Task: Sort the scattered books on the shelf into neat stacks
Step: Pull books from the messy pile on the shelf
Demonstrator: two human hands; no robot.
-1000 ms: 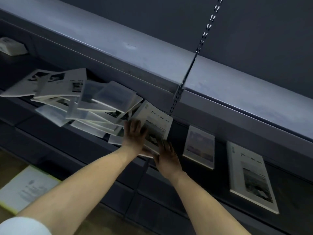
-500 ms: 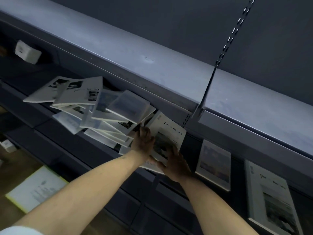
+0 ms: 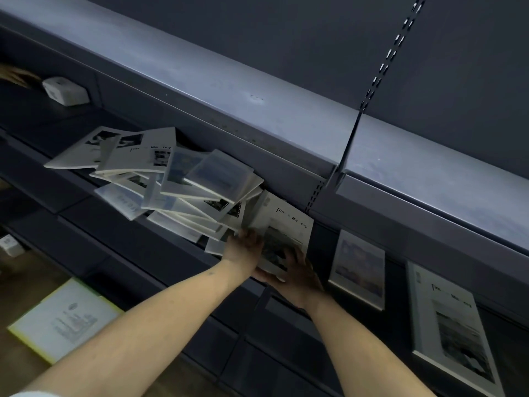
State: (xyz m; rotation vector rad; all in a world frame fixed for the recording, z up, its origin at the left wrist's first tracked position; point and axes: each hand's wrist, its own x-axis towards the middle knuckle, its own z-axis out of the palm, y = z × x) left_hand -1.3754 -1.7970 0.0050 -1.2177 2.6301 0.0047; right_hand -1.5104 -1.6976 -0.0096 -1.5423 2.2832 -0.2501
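A messy heap of white books point(image 3: 177, 184) lies on the dark shelf point(image 3: 71, 179), overlapping at many angles. At its right end is a white book with a grey photo cover point(image 3: 282, 224), tilted up. My left hand point(image 3: 243, 249) grips its left edge and my right hand point(image 3: 296, 272) holds its lower right corner from below. Two more books lie flat to the right: a small one with a pale landscape cover point(image 3: 359, 267) and a larger white one point(image 3: 449, 325).
An upper shelf point(image 3: 257, 104) overhangs the books, with a slotted upright rail point(image 3: 380, 70) behind it. A small white box point(image 3: 64, 90) sits at the far left. On the wooden floor lies a yellow-edged sheet point(image 3: 63, 316). Dark drawer fronts run below the shelf.
Both hands have closed more tightly on the grey-cover book, the right hand sliding under its lower corner. The view has shifted left, so the shelf contents appear further right.
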